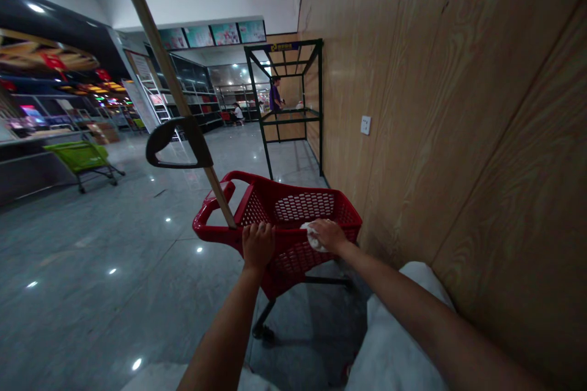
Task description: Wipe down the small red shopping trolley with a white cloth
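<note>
A red plastic shopping cart (pixel 305 208) stands in front of me, its handle end to the left. My left hand (pixel 258 244) is closed over the cart's near rim, close to the foot of a wooden pole. My right hand (pixel 328 235) presses a white cloth (pixel 316 239) against the same rim, farther to the right. The wooden pole (pixel 172 79) leans up and to the left out of the cart, with a dark looped handle piece (pixel 178 143) around or in front of its middle; I cannot tell which.
A wood-panelled wall (pixel 413 104) with a white socket (pixel 365 124) runs along the right. Beyond the cart stands a dark metal frame (pixel 320 110). A person in purple (pixel 275 98) is behind it. A green cart (pixel 80 156) stands at the left on the grey floor (pixel 137 238).
</note>
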Demonstrator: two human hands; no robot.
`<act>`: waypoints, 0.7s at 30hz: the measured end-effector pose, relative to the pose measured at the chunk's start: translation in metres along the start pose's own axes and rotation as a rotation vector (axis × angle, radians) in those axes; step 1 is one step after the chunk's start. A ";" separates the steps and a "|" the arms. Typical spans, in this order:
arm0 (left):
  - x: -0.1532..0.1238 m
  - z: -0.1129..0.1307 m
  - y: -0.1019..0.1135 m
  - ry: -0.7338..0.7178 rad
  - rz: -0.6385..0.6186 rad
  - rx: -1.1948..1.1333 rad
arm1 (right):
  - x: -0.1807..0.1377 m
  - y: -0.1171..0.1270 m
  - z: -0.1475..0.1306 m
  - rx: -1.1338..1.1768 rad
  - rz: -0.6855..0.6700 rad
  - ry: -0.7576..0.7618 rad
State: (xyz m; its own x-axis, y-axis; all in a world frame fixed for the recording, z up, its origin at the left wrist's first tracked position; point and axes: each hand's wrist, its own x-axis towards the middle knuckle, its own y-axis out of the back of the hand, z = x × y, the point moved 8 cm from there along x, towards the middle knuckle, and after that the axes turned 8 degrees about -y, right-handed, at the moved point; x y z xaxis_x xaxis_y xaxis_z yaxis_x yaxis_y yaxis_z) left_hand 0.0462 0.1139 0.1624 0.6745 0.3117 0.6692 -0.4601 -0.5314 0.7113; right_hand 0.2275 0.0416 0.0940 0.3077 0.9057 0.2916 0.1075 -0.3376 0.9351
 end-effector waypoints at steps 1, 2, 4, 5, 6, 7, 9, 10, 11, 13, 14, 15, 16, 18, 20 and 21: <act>0.000 0.001 -0.001 0.005 0.004 -0.003 | -0.006 0.001 0.020 -0.013 0.006 -0.025; 0.001 0.003 -0.001 0.010 0.010 -0.007 | -0.011 0.003 0.036 -0.022 0.012 -0.049; 0.002 0.008 -0.002 0.025 0.026 -0.010 | -0.018 0.007 0.058 -0.037 0.017 -0.083; 0.003 0.010 -0.001 0.037 0.036 -0.006 | -0.019 0.008 0.060 -0.043 0.013 -0.091; 0.004 0.012 0.000 0.051 0.048 -0.001 | -0.018 0.009 0.056 -0.047 0.005 -0.092; 0.004 0.014 0.001 0.064 0.058 0.002 | -0.016 0.010 0.046 -0.046 -0.004 -0.082; 0.005 0.017 0.002 0.086 0.066 -0.005 | -0.006 0.010 0.008 -0.012 -0.009 -0.022; 0.005 0.017 0.002 0.091 0.060 -0.018 | 0.000 0.010 -0.017 0.019 -0.004 0.021; 0.005 0.018 0.001 0.089 0.049 -0.032 | 0.007 0.010 -0.042 0.059 0.013 0.069; 0.004 0.016 -0.001 0.080 0.019 -0.048 | 0.020 0.010 -0.085 0.123 0.036 0.115; 0.003 0.014 -0.002 0.073 0.005 -0.051 | 0.025 0.009 -0.100 0.140 0.040 0.112; 0.003 0.012 -0.002 0.065 -0.005 -0.052 | 0.030 0.008 -0.108 0.147 0.036 0.101; 0.002 0.010 -0.003 0.055 -0.011 -0.052 | 0.032 0.006 -0.111 0.144 0.026 0.090; 0.001 0.004 -0.003 0.033 -0.012 -0.049 | 0.032 0.003 -0.101 0.114 -0.006 0.081; 0.000 -0.001 -0.003 0.018 -0.002 -0.027 | 0.025 0.000 -0.074 0.064 -0.038 0.076; 0.000 -0.003 -0.003 0.016 0.007 -0.012 | 0.020 -0.001 -0.055 0.037 -0.048 0.065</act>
State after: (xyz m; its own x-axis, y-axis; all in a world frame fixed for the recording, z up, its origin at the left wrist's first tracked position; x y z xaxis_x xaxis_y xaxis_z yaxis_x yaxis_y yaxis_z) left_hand 0.0455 0.1179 0.1606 0.6619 0.3212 0.6773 -0.4713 -0.5242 0.7092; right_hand 0.1811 0.0741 0.1096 0.2398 0.9352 0.2606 0.1559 -0.3020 0.9405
